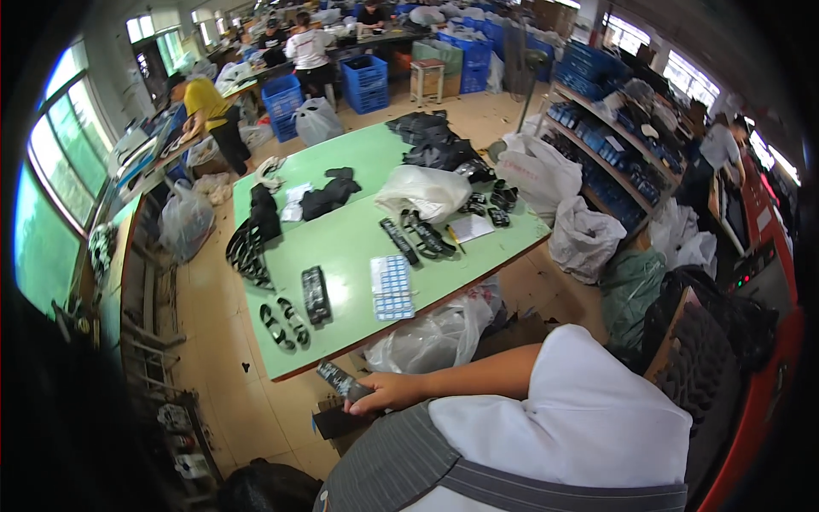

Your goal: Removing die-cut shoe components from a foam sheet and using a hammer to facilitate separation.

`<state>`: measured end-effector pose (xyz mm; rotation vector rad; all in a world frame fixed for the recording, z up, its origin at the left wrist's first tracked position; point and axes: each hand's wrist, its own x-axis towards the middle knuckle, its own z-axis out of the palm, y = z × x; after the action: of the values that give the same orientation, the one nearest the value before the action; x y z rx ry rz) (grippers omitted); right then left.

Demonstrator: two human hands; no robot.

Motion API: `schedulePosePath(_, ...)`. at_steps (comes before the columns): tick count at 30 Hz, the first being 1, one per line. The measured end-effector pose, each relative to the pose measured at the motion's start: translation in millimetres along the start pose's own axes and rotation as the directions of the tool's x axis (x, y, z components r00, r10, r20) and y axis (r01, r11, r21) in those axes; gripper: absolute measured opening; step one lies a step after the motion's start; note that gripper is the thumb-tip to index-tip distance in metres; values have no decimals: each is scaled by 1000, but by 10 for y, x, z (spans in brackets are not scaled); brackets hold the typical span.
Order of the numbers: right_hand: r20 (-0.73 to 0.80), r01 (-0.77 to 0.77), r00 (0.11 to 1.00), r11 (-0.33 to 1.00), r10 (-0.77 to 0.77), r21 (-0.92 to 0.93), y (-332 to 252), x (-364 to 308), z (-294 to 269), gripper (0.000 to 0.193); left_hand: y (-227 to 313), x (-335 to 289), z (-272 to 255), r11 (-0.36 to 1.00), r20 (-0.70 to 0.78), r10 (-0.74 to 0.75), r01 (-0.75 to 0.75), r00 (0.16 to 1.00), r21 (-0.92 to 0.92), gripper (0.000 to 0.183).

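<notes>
My right hand point(377, 393) reaches in from the right, below the near edge of the green table point(341, 256). Its fingers are closed around a dark bundle of strap-like pieces with pale markings point(339, 379); what exactly the pieces are is too small to tell. My left hand does not show. On the table near the held bundle lie a similar black bundle point(316, 294), two black strap cutouts point(276, 328) and a sheet of blue-and-white labels point(392, 288). Further right are more black bundles point(426, 235) and a notepad point(470, 227) with a pencil.
A white plastic bag point(424, 193) and black material point(431, 141) cover the table's far right. Clear bags point(444, 333) sit beneath its near edge. A rack with blue items point(597, 145) stands right, near a red machine point(768, 282). A person in yellow point(205, 102) works far left.
</notes>
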<state>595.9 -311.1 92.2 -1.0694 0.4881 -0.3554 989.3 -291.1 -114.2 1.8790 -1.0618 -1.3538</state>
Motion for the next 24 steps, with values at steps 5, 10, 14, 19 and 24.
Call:
schedulePosePath(5, -436, 99, 900, 976, -5, 194, -58, -1477, -1109, 28, 395, 120, 1238, 953, 232, -99, 25, 968, 302, 51)
schedulePosePath(10, -969, 179, 223, 981, -111, -71, -54, -3444, -1755, 23, 435, 65, 1931, 827, 367, -267, 17, 891, 562, 54)
schedulePosePath(14, -782, 194, -621, 956, -55, -220, 130, -4937, -1461, 27, 407, 100, 2522, 713, 451, -401, -38, 797, 700, 56)
schedulePosePath(19, -347, -31, -936, 995, -61, -92, 725, -6317, -306, 26, 855, 316, 3066, 625, 403, -558, 48, 725, 779, 50)
schedulePosePath(24, -133, -181, -983, 545, -128, 819, 1103, -6644, 474, 50, 1824, 87, 3907, 355, 264, -841, 114, 472, 928, 55)
